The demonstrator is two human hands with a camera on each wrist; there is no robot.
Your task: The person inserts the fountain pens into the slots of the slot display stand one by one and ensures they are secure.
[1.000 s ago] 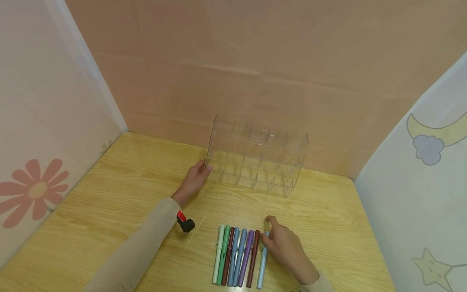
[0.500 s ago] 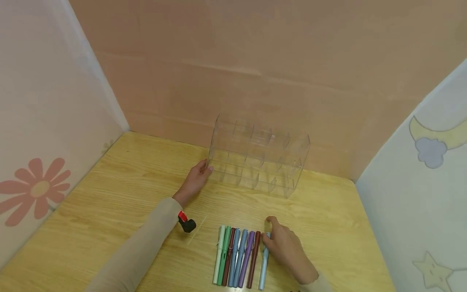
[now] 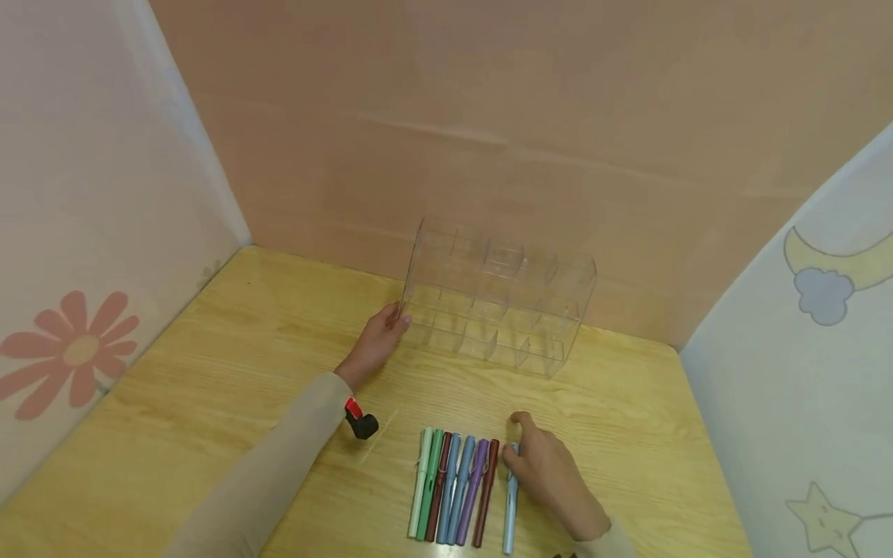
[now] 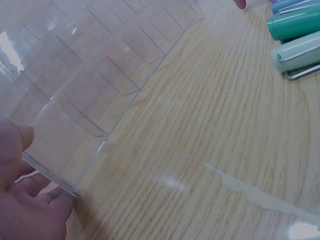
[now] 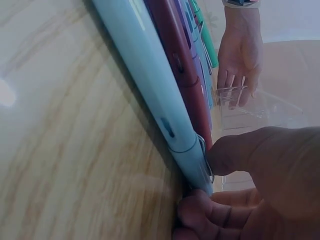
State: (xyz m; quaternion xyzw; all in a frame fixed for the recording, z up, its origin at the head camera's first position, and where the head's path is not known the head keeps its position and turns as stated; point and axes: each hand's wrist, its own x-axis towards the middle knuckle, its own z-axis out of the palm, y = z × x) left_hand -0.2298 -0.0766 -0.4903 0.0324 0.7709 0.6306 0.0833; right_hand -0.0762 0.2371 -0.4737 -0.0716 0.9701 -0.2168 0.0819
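The light-blue cylindrical pen (image 3: 512, 508), on the yellow wood-grain surface (image 3: 628, 434), is pinched near its cap end by the right hand (image 3: 556, 474); the clear plastic compartment rack (image 3: 481, 347) is gripped by the left hand (image 3: 374, 342). The pen could be swivelled loose by its off-centre hold, the rack tipped by pulling.

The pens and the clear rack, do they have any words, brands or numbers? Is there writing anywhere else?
No words, brands, numbers or labels can be read anywhere.
Pens: any lettering is too small or blurred.
Clear rack: no writing shows.
Flower, moon, star: pictures, not words.
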